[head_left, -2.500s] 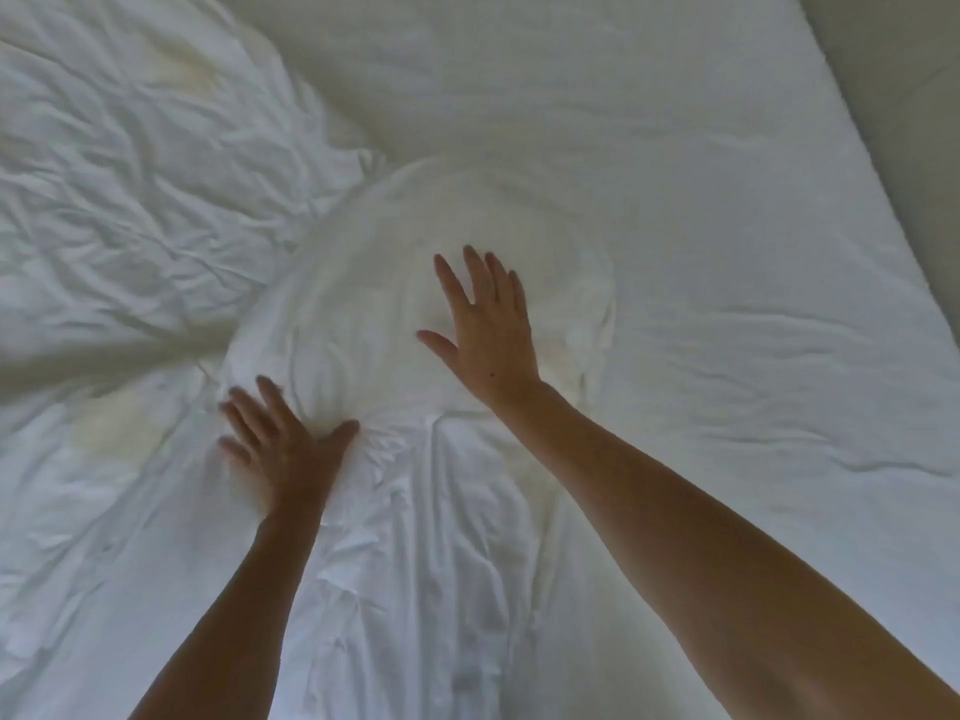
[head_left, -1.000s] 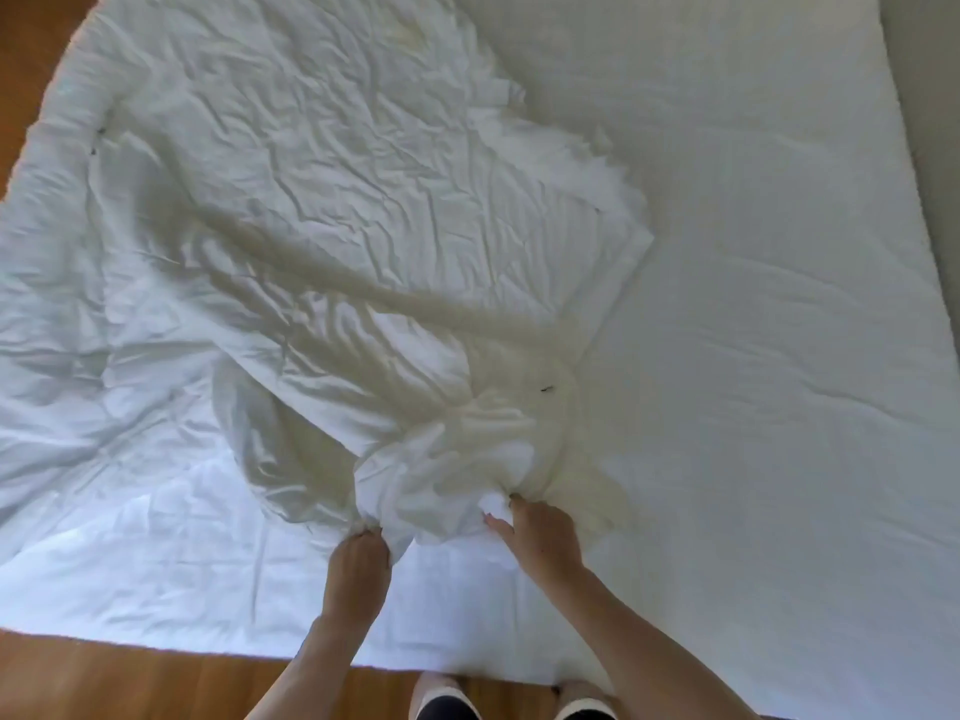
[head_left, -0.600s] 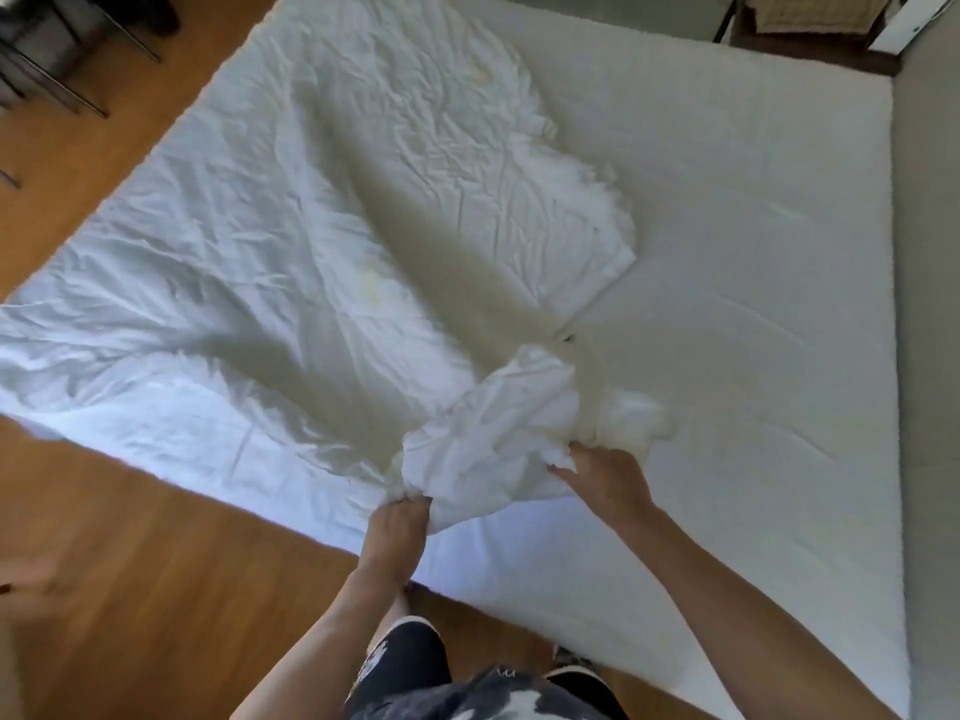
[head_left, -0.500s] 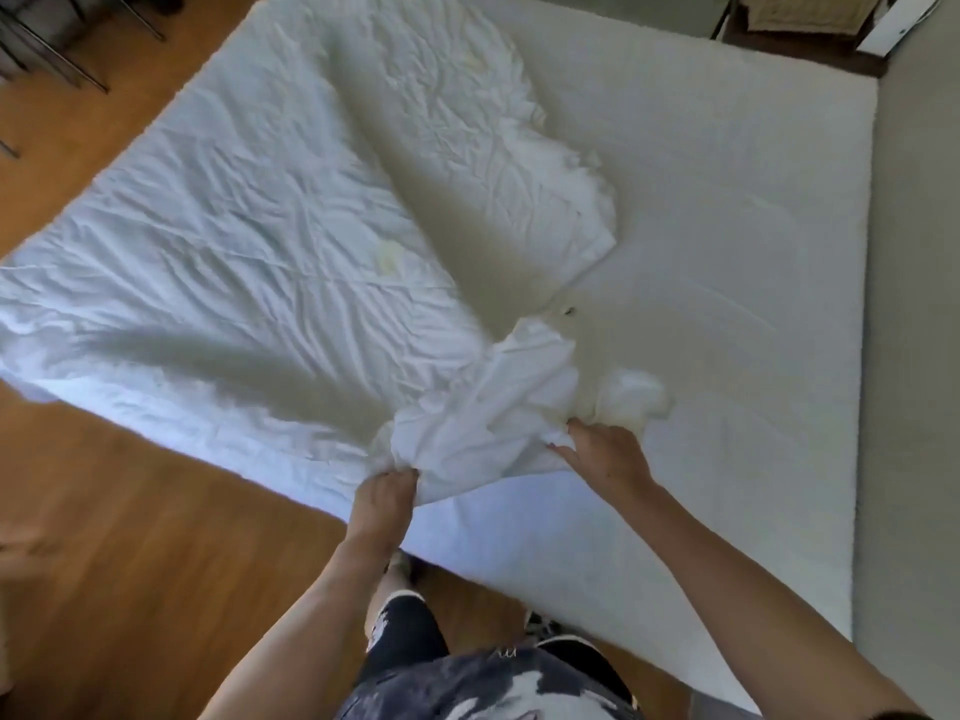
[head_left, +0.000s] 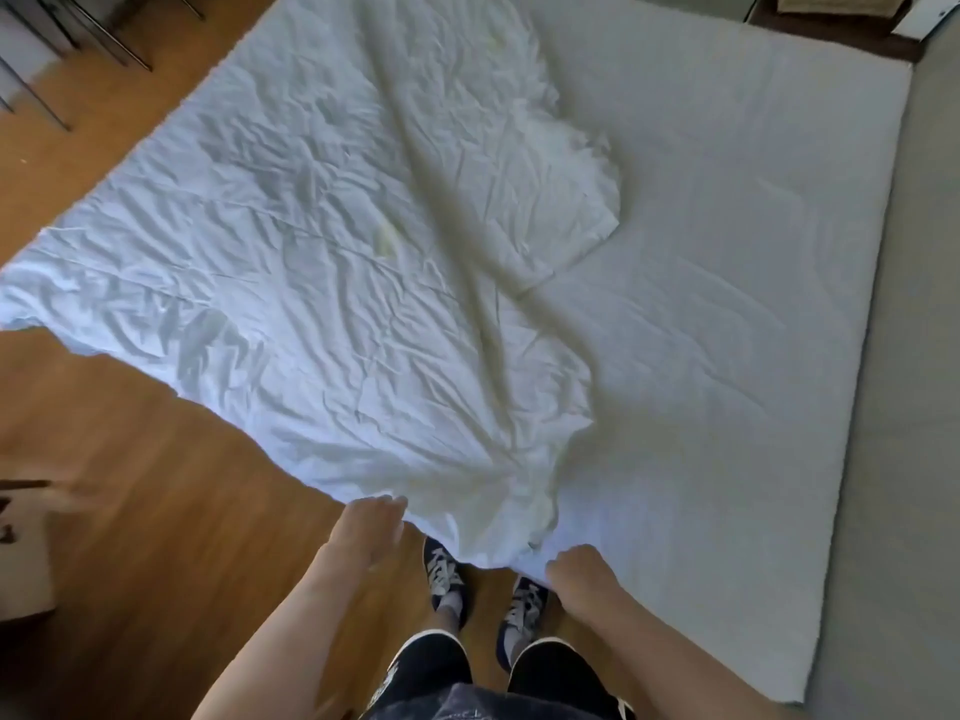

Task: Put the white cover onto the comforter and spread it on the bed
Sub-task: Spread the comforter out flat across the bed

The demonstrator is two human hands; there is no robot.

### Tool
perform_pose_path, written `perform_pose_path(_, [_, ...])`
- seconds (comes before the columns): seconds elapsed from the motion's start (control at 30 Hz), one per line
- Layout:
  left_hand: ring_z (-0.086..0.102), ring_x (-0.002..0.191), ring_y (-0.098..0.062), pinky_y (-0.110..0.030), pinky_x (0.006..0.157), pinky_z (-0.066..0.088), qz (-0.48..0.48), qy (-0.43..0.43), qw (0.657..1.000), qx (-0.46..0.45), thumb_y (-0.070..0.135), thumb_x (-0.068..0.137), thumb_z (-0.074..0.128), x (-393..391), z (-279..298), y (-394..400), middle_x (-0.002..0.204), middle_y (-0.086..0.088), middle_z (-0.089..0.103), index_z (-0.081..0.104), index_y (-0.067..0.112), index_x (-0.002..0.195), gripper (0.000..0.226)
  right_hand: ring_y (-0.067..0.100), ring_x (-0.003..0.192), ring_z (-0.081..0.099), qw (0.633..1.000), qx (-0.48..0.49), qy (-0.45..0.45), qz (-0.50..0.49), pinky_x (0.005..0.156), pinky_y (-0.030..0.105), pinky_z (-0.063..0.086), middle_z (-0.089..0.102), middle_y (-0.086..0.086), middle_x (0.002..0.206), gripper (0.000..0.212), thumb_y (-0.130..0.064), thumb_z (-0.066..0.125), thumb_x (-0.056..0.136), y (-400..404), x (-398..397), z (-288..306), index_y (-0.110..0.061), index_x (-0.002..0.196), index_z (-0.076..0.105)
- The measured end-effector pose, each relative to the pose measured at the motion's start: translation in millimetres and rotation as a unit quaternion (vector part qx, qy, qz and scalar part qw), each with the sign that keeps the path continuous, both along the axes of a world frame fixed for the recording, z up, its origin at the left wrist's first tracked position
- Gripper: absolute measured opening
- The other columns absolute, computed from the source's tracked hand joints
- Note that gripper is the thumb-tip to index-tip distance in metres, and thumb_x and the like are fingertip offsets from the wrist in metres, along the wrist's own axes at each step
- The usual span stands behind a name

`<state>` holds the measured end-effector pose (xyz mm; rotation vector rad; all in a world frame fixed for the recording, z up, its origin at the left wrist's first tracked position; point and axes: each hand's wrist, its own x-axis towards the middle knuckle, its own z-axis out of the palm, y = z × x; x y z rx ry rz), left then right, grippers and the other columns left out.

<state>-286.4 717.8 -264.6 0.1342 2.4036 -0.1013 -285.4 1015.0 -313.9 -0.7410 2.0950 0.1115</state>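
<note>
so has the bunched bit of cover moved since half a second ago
Yes. The cover end held by both hands has come back from mid-mattress to its near edge.

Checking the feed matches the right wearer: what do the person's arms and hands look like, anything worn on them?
Both forearms are bare, no sleeves in view. The left hand and right hand show no gloves; no watch or wristband is visible.

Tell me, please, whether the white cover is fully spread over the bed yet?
Not yet. The white cover lies wrinkled over the bed's left part only, leaving the right side of the bed bare.
</note>
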Motion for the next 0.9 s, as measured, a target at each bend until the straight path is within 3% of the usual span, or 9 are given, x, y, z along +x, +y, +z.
perform_pose_path(0.03, [0.064, 0.098, -0.023, -0.033, 0.084, 0.050, -0.001, 0.010, 1.000, 0.008, 0.017, 0.099, 0.037, -0.1, 1.4, 6.0, 0.108, -0.004, 0.064, 0.052, 0.013, 0.117, 0.024, 0.019, 0.044, 0.043, 0.998, 0.057, -0.034, -0.010, 0.046, 0.019, 0.024, 0.045, 0.000, 0.051, 0.027, -0.005, 0.075, 0.055, 3.7, 2.2, 9.6, -0.019, 0.056, 0.052])
perform_pose_path(0.07, [0.064, 0.092, -0.024, -0.033, 0.080, 0.050, 0.000, 0.013, 1.000, 0.020, 0.016, 0.099, 0.037, -1.4, 2.7, 11.2, 0.102, -0.004, 0.063, 0.053, 0.012, 0.110, 0.019, 0.020, 0.053, 0.047, 0.998, 0.059, -0.018, 0.004, 0.053, 0.023, 0.032, 0.045, 0.001, 0.060, 0.016, -0.003, 0.062, 0.077, 10.0, 2.1, 10.5, -0.015, 0.069, 0.056])
perform_pose_path(0.13, [0.061, 0.083, -0.023, -0.032, 0.074, 0.048, 0.002, 0.016, 0.999, 0.041, 0.016, 0.099, 0.038, -4.9, 3.1, 21.1, 0.093, -0.004, 0.060, 0.052, 0.013, 0.100, 0.014, 0.018, 0.066, 0.051, 0.999, 0.037, 0.021, -0.020, 0.055, 0.024, 0.034, 0.037, -0.002, 0.067, 0.022, -0.005, 0.045, 0.092, 18.0, -11.2, 16.4, -0.014, 0.072, 0.047])
perform_pose_path(0.23, [0.061, 0.087, -0.023, -0.033, 0.075, 0.048, 0.005, 0.022, 0.998, 0.061, 0.018, 0.101, 0.035, -9.3, -0.1, 33.9, 0.099, -0.005, 0.060, 0.052, 0.012, 0.102, 0.018, 0.015, 0.060, 0.040, 0.998, 0.036, 0.040, -0.027, 0.067, 0.028, 0.037, 0.035, -0.003, 0.070, 0.027, -0.002, 0.037, 0.093, 22.7, -34.5, 26.4, -0.016, 0.070, 0.035])
perform_pose_path(0.33, [0.060, 0.100, -0.024, -0.033, 0.082, 0.046, 0.019, 0.004, 0.997, 0.074, 0.022, 0.102, 0.035, -6.7, -3.8, 43.6, 0.111, -0.006, 0.059, 0.052, 0.011, 0.114, 0.023, 0.011, 0.053, 0.024, 0.996, 0.025, 0.063, -0.061, 0.062, 0.030, 0.032, 0.029, -0.003, 0.065, 0.021, -0.005, 0.035, 0.095, 21.6, -43.8, 26.4, -0.015, 0.076, 0.040])
perform_pose_path(0.43, [0.059, 0.106, -0.024, -0.034, 0.087, 0.046, 0.052, -0.015, 0.995, 0.088, 0.026, 0.103, 0.036, 1.7, -3.3, 44.4, 0.118, -0.005, 0.058, 0.050, 0.013, 0.123, 0.028, 0.010, 0.053, 0.025, 0.995, 0.045, 0.059, -0.068, 0.052, 0.027, 0.026, 0.029, -0.004, 0.065, 0.030, -0.008, 0.033, 0.096, 13.2, -46.7, 32.2, -0.019, 0.069, 0.030])
perform_pose_path(0.57, [0.060, 0.105, -0.023, -0.031, 0.086, 0.046, 0.105, -0.038, 0.986, 0.122, 0.027, 0.101, 0.040, 10.7, 0.0, 24.8, 0.119, -0.003, 0.059, 0.052, 0.015, 0.125, 0.029, 0.011, 0.058, 0.033, 0.994, 0.058, 0.030, -0.092, 0.052, 0.024, 0.027, 0.031, -0.005, 0.068, 0.033, -0.010, 0.032, 0.096, -5.1, -43.9, 33.9, -0.020, 0.065, 0.025])
perform_pose_path(0.8, [0.061, 0.097, -0.019, -0.028, 0.083, 0.048, 0.205, -0.026, 0.967, 0.152, 0.030, 0.101, 0.037, 12.5, 4.8, -93.9, 0.113, 0.000, 0.063, 0.053, 0.020, 0.124, 0.030, 0.009, 0.055, 0.029, 0.990, 0.083, 0.019, -0.112, 0.047, 0.024, 0.021, 0.034, -0.005, 0.067, 0.030, -0.011, 0.034, 0.092, -83.4, -45.7, 47.3, -0.020, 0.065, 0.025])
perform_pose_path(0.9, [0.061, 0.098, -0.021, -0.029, 0.083, 0.048, 0.238, -0.015, 0.959, 0.153, 0.028, 0.100, 0.035, 15.9, 7.6, -173.2, 0.113, 0.000, 0.063, 0.055, 0.020, 0.121, 0.030, 0.015, 0.061, 0.039, 0.987, 0.100, 0.023, -0.120, 0.049, 0.026, 0.024, 0.034, -0.004, 0.068, 0.028, -0.013, 0.035, 0.094, -149.8, -52.2, 49.8, -0.018, 0.067, 0.029])
